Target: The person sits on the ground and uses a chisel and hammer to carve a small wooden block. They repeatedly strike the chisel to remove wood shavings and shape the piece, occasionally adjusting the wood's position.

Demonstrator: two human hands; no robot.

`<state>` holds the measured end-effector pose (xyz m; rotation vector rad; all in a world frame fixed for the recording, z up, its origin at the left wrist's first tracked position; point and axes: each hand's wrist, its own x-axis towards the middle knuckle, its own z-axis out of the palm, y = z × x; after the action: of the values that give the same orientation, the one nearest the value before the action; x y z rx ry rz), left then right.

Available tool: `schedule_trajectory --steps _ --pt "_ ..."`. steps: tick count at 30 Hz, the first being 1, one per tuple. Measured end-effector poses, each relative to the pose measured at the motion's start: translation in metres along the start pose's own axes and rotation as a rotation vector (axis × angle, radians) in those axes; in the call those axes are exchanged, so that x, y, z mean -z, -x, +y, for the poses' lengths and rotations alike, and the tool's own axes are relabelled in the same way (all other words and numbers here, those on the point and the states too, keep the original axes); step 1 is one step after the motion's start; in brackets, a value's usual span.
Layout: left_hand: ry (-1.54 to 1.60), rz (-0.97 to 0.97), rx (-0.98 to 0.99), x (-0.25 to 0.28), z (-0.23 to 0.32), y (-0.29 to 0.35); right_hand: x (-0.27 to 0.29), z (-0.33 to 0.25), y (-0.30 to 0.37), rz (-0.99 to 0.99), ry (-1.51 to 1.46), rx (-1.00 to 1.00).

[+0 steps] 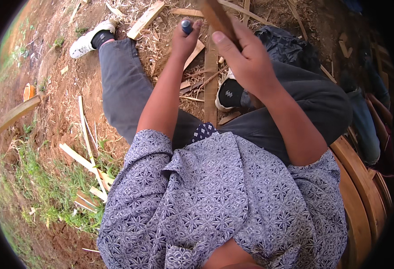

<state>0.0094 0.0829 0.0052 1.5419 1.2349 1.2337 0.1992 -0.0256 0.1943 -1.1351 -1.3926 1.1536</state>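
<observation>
Left fingers (pixel 178 31) grip a blue handle (pixel 186 26), right fingers (pixel 225 46) a wooden piece (pixel 221 20) (a black sock (pixel 238 97) bears pale marks (pixel 228 93)).

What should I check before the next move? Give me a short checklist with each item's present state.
1. Left hand closed around the blue-ended handle: ok, its end shows above the fist.
2. Right hand closed around the brown wooden piece: ok, thumb along its near side.
3. Handle's lower end in sight: cannot tell what is there; the fist hides it.
4. Right foot well away from the plank: not ok, it is right beside it; contact is unclear.
5. Ground around the hands tidy: not ok, pale offcuts and shavings lie scattered.
</observation>
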Motion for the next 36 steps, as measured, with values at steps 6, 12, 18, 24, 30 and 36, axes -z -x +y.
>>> schedule_trajectory --steps 6,12,18,24,30,36 --pt "0.237 0.224 0.275 0.025 -0.01 -0.041 -0.003 0.023 0.002 -0.02 -0.11 -0.274" --pt "0.354 0.649 0.561 0.042 -0.026 -0.058 -0.003 0.014 -0.001 -0.03 -0.09 -0.311" --pt "0.665 0.615 0.61 0.038 -0.009 -0.031 0.0 0.012 -0.001 -0.062 -0.114 -0.391" --pt "0.863 0.296 0.397 0.04 0.034 -0.01 0.004 0.011 0.0 -0.086 -0.107 -0.454" --pt "0.604 0.279 0.394 0.049 0.076 0.006 0.0 0.042 -0.006 -0.062 0.05 -0.446" --pt "0.089 0.157 0.661 0.083 0.06 0.038 0.009 0.141 -0.013 -0.037 0.396 -0.475"
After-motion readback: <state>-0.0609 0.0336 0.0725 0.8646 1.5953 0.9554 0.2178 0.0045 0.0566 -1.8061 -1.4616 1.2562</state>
